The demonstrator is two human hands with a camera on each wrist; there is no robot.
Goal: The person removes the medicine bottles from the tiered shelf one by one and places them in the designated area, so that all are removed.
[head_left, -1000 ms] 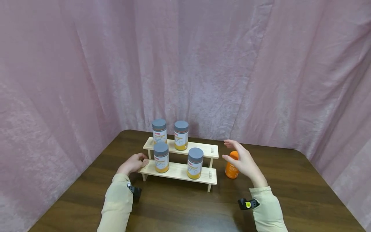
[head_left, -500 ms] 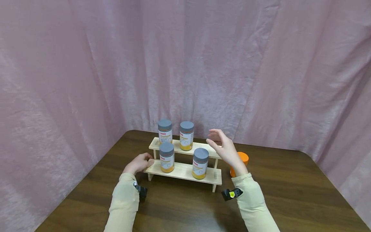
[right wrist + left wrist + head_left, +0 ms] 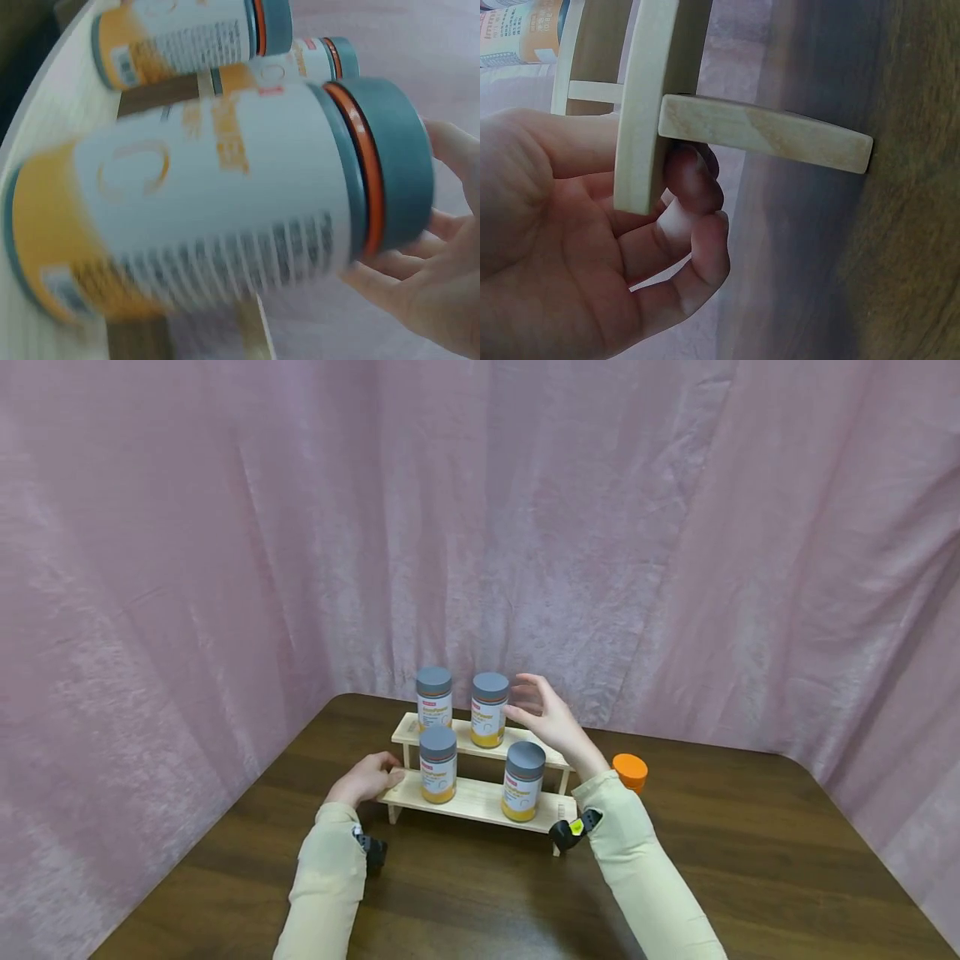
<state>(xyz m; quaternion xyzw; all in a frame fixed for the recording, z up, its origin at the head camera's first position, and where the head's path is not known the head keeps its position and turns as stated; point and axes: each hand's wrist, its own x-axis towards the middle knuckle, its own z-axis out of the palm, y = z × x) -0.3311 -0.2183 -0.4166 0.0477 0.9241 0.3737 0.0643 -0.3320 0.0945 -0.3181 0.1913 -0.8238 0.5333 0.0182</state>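
A two-tier wooden rack [image 3: 480, 799] carries several grey-lidded supplement jars with white and yellow labels. My left hand [image 3: 365, 780] grips the left end of its lower board; in the left wrist view, fingers [image 3: 694, 180] curl beneath the board [image 3: 637, 142]. My right hand [image 3: 553, 720] is held over the upper tier, fingers apart and bent. Its thumb and fingertips are right beside the right-hand jar [image 3: 490, 712] of that tier. A lower-tier jar [image 3: 522, 781] stands in front; in the right wrist view a large blurred jar [image 3: 217, 180] partly covers the hand.
The upper tier's other jar [image 3: 434, 697] stands at left, above a lower-tier jar [image 3: 438, 766]. An orange-capped bottle [image 3: 630, 768] is right of the rack, partly behind the right sleeve. Pink curtains [image 3: 570, 527] hang behind the dark wooden table [image 3: 712, 827].
My right hand has moved left from above the orange bottle to the upper tier's right-hand jar. My left hand keeps its hold on the rack. The head view has turned slightly left.
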